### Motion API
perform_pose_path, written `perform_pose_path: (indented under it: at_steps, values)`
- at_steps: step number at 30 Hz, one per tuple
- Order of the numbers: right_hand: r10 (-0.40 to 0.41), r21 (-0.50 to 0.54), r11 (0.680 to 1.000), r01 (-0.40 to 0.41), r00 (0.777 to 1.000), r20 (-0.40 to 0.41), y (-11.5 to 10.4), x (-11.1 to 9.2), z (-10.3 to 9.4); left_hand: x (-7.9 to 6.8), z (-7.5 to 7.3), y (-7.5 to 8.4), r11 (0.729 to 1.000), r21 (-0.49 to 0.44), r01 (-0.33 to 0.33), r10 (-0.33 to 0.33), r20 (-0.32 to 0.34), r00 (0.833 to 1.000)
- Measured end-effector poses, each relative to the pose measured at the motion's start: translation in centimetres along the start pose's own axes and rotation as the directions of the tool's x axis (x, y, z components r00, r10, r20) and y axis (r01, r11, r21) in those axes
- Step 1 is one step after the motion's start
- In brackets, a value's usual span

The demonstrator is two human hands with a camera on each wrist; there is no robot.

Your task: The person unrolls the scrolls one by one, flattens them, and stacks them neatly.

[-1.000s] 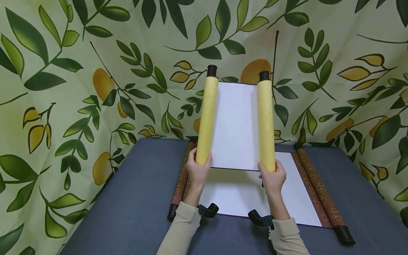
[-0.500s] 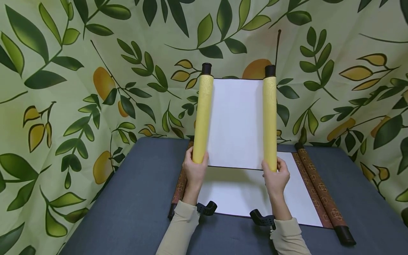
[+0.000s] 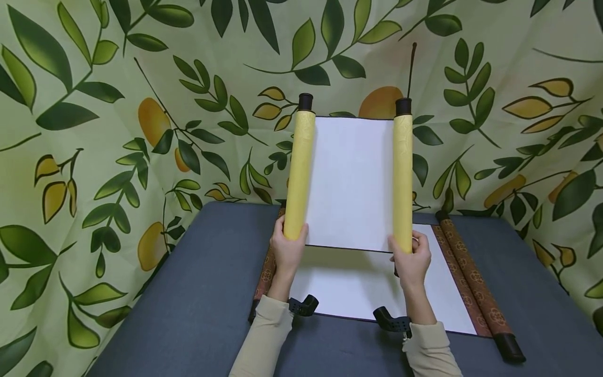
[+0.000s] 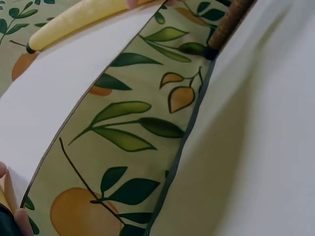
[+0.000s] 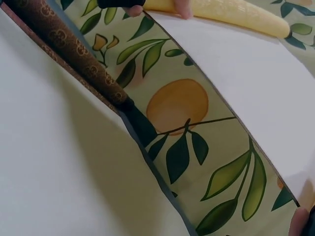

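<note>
A yellow hanging scroll, partly unrolled, is held up above the table with its blank white paper (image 3: pixel 350 183) facing the camera. My left hand (image 3: pixel 287 252) grips the lower end of its left yellow roll (image 3: pixel 300 173). On the other side, my right hand (image 3: pixel 411 266) grips the bottom of the right yellow roll (image 3: pixel 402 180). Both rolls stand nearly upright, black knobs at their tops. In the right wrist view, the far yellow roll (image 5: pixel 241 17) has fingertips (image 5: pixel 183 9) on it. Only a few fingertips show in either wrist view.
Beneath the held scroll, a second scroll lies unrolled on the grey-blue table (image 3: pixel 188 293), its white paper (image 3: pixel 348 283) partly shaded. Brown patterned rolls edge it, the right roll (image 3: pixel 473 280) fully visible, the left roll (image 3: pixel 265 277) partly hidden. A leaf-print cloth (image 3: pixel 212 78) hangs behind.
My hands have moved apart, the left slightly left and the right further right. More white paper shows between the yellow rolls. The scroll on the table has not moved.
</note>
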State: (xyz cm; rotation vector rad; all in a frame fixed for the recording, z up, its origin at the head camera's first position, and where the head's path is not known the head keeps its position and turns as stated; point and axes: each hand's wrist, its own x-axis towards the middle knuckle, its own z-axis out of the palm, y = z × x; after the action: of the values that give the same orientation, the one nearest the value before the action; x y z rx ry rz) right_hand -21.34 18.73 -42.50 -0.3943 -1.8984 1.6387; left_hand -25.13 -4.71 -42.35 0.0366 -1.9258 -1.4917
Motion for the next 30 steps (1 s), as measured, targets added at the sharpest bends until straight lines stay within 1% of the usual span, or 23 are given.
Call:
perform_pose_path:
  at_steps: [2, 4, 7, 9, 13, 16, 19, 23, 28, 30]
  values:
    - [-0.013, -0.021, 1.000, 0.013, 1.000, 0.003, -0.01, 0.08, -0.07, 0.09, -0.09, -0.09, 1.000, 0.020, -0.023, 0.023, 0.001, 1.000]
    - [-0.022, -0.052, 0.998, 0.023, 1.000, 0.006, -0.07, 0.16, -0.17, 0.13, -0.20, -0.17, 0.997, 0.071, -0.036, 0.036, 0.000, 0.999]
    - [-0.037, -0.112, 0.993, 0.039, 0.999, 0.018, -0.13, 0.26, -0.36, 0.11, -0.36, -0.19, 0.989, 0.146, -0.034, 0.035, -0.001, 0.999]
    - [-0.047, -0.142, 0.989, 0.050, 0.999, 0.029, -0.20, 0.30, -0.50, 0.09, -0.45, -0.16, 0.983, 0.185, -0.018, 0.017, 0.004, 1.000]
    - [-0.055, -0.172, 0.983, 0.062, 0.997, 0.048, -0.12, 0.34, -0.69, 0.04, -0.48, -0.19, 0.978, 0.205, 0.023, -0.030, 0.032, 0.999]
    - [-0.065, -0.172, 0.982, 0.074, 0.996, 0.058, 0.01, 0.35, -0.75, 0.00, -0.41, -0.33, 0.978, 0.208, 0.030, -0.041, 0.045, 0.998]
    - [-0.073, -0.178, 0.981, 0.082, 0.996, 0.055, 0.11, 0.40, -0.76, -0.02, -0.36, -0.40, 0.983, 0.186, 0.003, -0.012, 0.047, 0.999]
    - [-0.055, -0.174, 0.983, 0.064, 0.997, 0.057, 0.16, 0.46, -0.76, 0.11, -0.46, -0.42, 0.991, 0.135, -0.020, 0.017, 0.020, 1.000]
    - [-0.034, -0.162, 0.986, 0.050, 0.994, 0.100, 0.33, 0.47, -0.76, 0.51, -0.75, -0.56, 0.997, 0.072, -0.001, 0.002, -0.021, 1.000]
    - [-0.029, -0.167, 0.985, 0.047, 0.994, 0.109, 0.39, 0.43, -0.79, 0.65, -0.85, -0.66, 0.998, 0.062, 0.009, -0.007, -0.031, 1.000]
